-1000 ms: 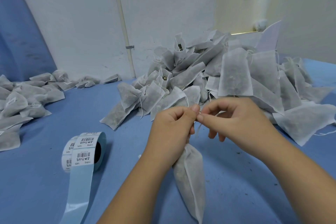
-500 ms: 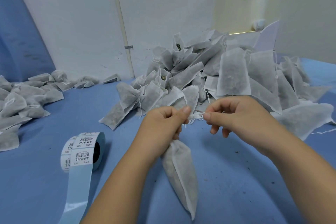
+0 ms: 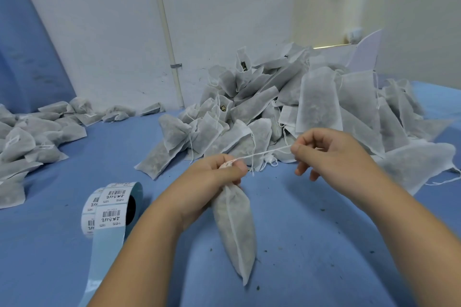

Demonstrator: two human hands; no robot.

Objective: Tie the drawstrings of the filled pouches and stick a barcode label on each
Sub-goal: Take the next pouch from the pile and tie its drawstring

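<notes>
A filled grey-white pouch (image 3: pixel 235 232) hangs down over the blue table (image 3: pixel 311 244) in front of me. My left hand (image 3: pixel 214 177) grips its gathered neck. A white drawstring (image 3: pixel 264 153) runs taut from that neck up to the right. My right hand (image 3: pixel 324 154) pinches the string's far end between thumb and forefinger. A roll of barcode labels (image 3: pixel 112 205) lies left of my left forearm, its pale blue backing strip (image 3: pixel 104 264) trailing toward me.
A big heap of filled pouches (image 3: pixel 287 112) with loose strings rises behind my hands. A lower pile of pouches (image 3: pixel 32 142) lies at the far left. White cardboard (image 3: pixel 361 55) stands behind the heap, against the white wall. Dark crumbs dot the table.
My hands have drawn apart: the right hand has moved right and pulled the drawstring out taut, while the left hand keeps its grip on the pouch's neck.
</notes>
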